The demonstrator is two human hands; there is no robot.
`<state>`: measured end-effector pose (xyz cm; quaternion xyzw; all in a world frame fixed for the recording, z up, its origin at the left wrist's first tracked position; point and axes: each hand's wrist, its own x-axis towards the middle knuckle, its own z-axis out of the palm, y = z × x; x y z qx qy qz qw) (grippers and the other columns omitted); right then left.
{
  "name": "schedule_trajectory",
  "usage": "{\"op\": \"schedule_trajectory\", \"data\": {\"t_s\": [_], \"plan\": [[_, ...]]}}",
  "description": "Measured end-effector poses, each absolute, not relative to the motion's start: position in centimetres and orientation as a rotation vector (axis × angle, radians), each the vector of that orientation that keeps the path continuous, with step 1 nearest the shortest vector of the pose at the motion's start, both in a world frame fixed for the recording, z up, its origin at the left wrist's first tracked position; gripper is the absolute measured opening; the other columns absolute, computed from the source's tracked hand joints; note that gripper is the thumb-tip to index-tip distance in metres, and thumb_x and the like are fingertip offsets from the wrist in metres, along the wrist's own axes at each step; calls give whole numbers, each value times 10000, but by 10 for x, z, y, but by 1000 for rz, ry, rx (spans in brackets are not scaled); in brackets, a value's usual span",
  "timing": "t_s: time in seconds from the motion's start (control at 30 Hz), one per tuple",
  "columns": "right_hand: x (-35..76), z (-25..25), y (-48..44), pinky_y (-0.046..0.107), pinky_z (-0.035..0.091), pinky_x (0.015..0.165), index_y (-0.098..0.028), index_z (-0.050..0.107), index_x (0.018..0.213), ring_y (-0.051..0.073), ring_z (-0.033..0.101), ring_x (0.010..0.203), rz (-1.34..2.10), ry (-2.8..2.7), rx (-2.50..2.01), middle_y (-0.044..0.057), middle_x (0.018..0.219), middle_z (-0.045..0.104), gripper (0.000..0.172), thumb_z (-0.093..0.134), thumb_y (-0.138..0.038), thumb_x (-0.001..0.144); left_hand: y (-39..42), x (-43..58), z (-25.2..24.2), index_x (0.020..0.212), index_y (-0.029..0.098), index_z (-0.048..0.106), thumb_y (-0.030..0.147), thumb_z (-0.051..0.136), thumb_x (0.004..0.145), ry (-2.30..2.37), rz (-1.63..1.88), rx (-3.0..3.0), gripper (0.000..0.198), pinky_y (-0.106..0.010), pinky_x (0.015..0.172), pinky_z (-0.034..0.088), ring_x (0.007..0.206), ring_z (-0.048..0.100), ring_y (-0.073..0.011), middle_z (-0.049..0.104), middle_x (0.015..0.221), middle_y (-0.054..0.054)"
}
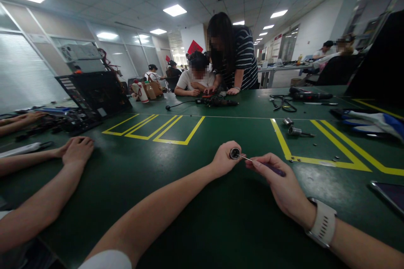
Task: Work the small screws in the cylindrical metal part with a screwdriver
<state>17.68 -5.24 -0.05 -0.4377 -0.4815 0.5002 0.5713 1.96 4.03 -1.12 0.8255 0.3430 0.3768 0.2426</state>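
My left hand (pixel 224 162) is closed around a round metal part (pixel 235 153), whose open, dark-centred end faces me. In my right hand (pixel 277 178) is a thin screwdriver with a dark purple handle (pixel 275 170), pinched between thumb and fingers. Its slim shaft points left and the tip reaches the opening of the metal part; how deep it goes I cannot tell. To the right on the green table lie a metal cylinder with a thin shaft (pixel 296 131) and a short metal ring-like piece (pixel 287 122). Several tiny screws or nuts (pixel 336 158) lie near the yellow tape.
Two people lean over a power tool (pixel 217 101) across the green table (pixel 195 227). At left rest another person's hands (pixel 77 149), beside an opened black computer case (pixel 97 92). Blue-and-white gloves (pixel 372 122), a black tool (pixel 309 94) and a phone-like device (pixel 389 195) lie at right.
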Motion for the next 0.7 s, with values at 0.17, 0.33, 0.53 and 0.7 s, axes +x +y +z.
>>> {"op": "schedule_trajectory", "data": {"t_s": [0.17, 0.33, 0.53, 0.7], "plan": [[178, -1, -55, 444, 441, 855, -196, 626, 833, 236, 612, 929, 1036, -1377, -1178, 53, 926, 669, 209, 601, -400, 790, 38, 21, -10, 648, 169, 502, 254, 583, 769, 1096, 1019, 2433, 169, -272, 670, 362, 664, 489, -126, 521, 689, 19], [177, 3, -57, 442, 442, 865, -194, 635, 823, 233, 619, 930, 1160, -1305, -1067, 60, 940, 680, 203, 626, -391, 773, 36, 20, -10, 647, 171, 499, 259, 573, 784, 1063, 1043, 2462, 179, -274, 688, 353, 671, 493, -125, 525, 689, 19], [176, 3, -51, 428, 429, 915, -195, 642, 755, 217, 627, 923, 1369, -1036, -885, 45, 881, 695, 180, 652, -374, 754, 38, 19, -11, 660, 167, 493, 309, 602, 760, 908, 1103, 2299, 204, -247, 639, 379, 647, 490, -119, 512, 672, 17], [175, -3, -50, 413, 429, 899, -205, 638, 779, 210, 619, 912, 1266, -1060, -938, 37, 874, 685, 181, 623, -385, 780, 39, 20, -12, 656, 164, 497, 296, 599, 761, 985, 1119, 2325, 197, -245, 617, 374, 633, 486, -116, 517, 672, 17]]}}
